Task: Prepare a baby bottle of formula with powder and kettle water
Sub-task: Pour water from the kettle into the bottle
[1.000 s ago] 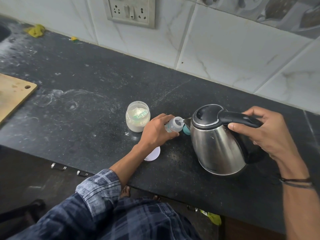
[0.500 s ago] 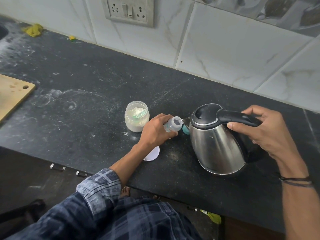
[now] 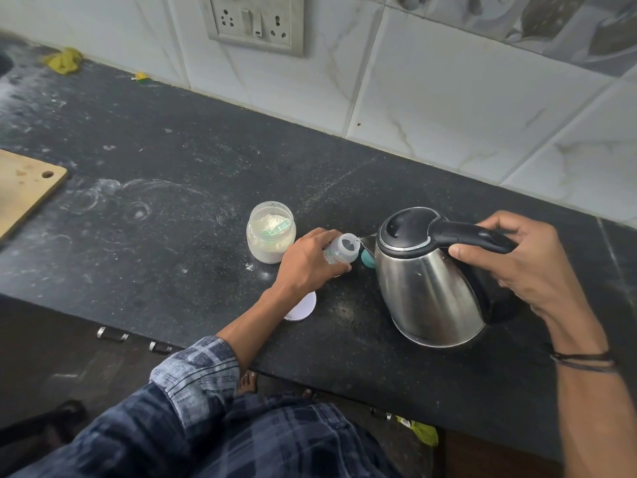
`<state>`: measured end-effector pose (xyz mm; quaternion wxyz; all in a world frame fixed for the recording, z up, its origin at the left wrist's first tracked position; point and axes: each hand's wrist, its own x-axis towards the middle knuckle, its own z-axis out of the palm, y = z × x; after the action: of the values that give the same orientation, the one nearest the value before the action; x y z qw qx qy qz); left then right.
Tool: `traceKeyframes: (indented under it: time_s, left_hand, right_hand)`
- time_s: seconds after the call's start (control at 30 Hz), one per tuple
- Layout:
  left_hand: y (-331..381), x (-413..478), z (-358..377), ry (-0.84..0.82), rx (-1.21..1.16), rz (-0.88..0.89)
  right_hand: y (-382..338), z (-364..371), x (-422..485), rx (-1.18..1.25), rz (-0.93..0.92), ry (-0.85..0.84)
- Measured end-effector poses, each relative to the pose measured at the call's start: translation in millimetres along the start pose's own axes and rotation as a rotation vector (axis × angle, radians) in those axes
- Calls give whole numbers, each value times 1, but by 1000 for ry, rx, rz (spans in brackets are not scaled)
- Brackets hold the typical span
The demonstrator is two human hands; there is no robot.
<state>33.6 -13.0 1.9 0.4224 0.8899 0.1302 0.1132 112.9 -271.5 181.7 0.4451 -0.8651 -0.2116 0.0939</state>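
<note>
Bottle (image 3: 339,249) gripped in left hand (image 3: 308,262) | spout touching its mouth | right hand (image 3: 527,260) clamps kettle (image 3: 427,281) handle

Powder jar (image 3: 271,232) left of bottle (image 3: 341,249); kettle (image 3: 427,281) right, all on counter (image 3: 172,167).

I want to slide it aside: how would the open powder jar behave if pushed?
The powder jar looks squat and wide, so it would probably slide rather than tip. With no lid on and a scoop inside, a jolt might spill powder. Partly filled, it seems light.
</note>
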Motion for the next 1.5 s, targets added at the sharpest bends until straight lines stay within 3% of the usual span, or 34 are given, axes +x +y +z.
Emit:
traceKeyframes:
  time_s: [1.5]
  left_hand:
    - [-7,4,6,-19,14,14]
  right_hand:
    - [1,-2,6,-20,4,-12]
